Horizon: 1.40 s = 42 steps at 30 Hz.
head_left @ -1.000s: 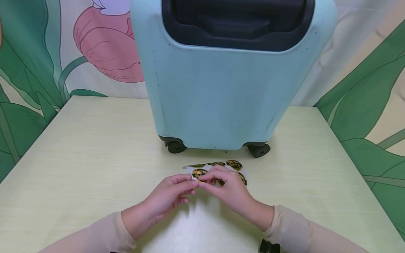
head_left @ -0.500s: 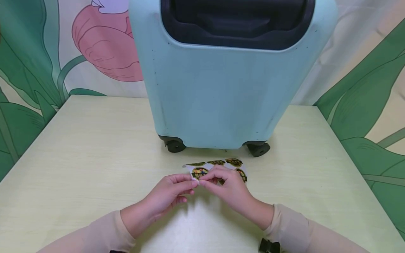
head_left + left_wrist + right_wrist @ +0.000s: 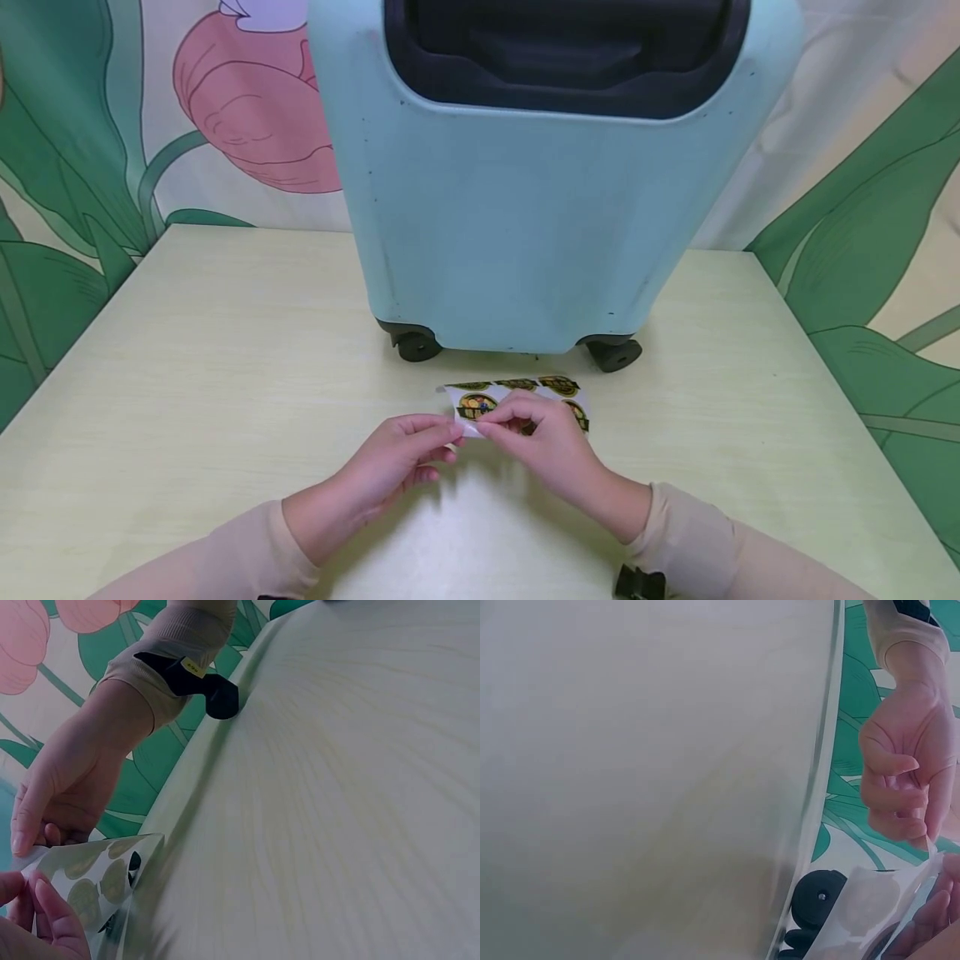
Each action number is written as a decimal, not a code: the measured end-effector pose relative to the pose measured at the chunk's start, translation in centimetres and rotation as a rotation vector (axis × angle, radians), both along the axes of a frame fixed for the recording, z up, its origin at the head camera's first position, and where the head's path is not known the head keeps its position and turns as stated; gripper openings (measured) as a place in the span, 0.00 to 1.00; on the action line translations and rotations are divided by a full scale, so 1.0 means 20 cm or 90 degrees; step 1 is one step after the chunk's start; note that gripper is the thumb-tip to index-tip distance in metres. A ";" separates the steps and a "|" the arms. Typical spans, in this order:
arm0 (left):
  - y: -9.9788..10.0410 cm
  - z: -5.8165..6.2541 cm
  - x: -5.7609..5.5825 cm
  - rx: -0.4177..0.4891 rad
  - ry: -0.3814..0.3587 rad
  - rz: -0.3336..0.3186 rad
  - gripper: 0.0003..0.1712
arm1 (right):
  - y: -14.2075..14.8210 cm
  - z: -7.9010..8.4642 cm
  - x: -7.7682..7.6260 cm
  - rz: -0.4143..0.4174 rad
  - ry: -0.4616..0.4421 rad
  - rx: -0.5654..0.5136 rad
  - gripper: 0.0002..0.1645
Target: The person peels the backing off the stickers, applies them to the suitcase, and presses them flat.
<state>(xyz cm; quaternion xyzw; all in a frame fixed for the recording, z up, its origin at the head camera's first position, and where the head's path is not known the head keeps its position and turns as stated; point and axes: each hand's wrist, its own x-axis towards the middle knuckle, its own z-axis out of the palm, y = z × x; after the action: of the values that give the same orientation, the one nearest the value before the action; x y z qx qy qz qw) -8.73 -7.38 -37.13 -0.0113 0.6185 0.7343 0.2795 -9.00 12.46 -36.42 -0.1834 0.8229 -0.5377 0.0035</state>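
Note:
Both hands work at the near left corner of a sheet of round stickers (image 3: 477, 407), white-backed with dark and yellow printed pictures. My left hand (image 3: 397, 462) pinches the very corner between thumb and index finger. Just to its right, my right hand (image 3: 555, 446) pinches the sheet's near edge and covers its lower middle. A small pale strip shows between the two sets of fingertips. In the left wrist view, the sheet (image 3: 84, 900) appears from its back, with the round shapes showing through. The right wrist view catches the sheet (image 3: 862, 904) tilted, clear of the tabletop.
A light blue suitcase (image 3: 517, 225) with a black recessed panel (image 3: 562, 58) stands upright just beyond the sheet. Its black wheels (image 3: 615, 356) rest on the pale wooden table (image 3: 225, 358). Behind hangs a cloth printed with leaves and a pink flower (image 3: 258, 108).
The fingertips have drawn slightly apart, the right hand shifting a little to the right with the sheet. More of the pale corner now shows between them. The suitcase stays in place.

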 end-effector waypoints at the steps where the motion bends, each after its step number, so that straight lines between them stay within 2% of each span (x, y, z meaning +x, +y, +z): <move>1: 0.00 0.00 0.00 0.001 -0.001 0.000 0.15 | 0.00 0.00 0.00 0.000 0.000 -0.002 0.03; 17: -0.01 -0.02 0.00 -0.014 0.001 0.008 0.16 | 0.01 0.03 0.00 -0.035 -0.027 -0.021 0.02; 42: -0.02 -0.04 0.01 -0.018 -0.006 0.028 0.16 | 0.02 0.04 -0.02 -0.068 -0.035 -0.041 0.02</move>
<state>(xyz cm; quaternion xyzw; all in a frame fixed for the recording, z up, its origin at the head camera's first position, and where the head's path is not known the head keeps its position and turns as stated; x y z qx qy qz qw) -8.58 -7.84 -37.85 -0.0326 0.6271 0.7314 0.2659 -9.33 12.81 -35.68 -0.1242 0.8133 -0.5684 -0.0084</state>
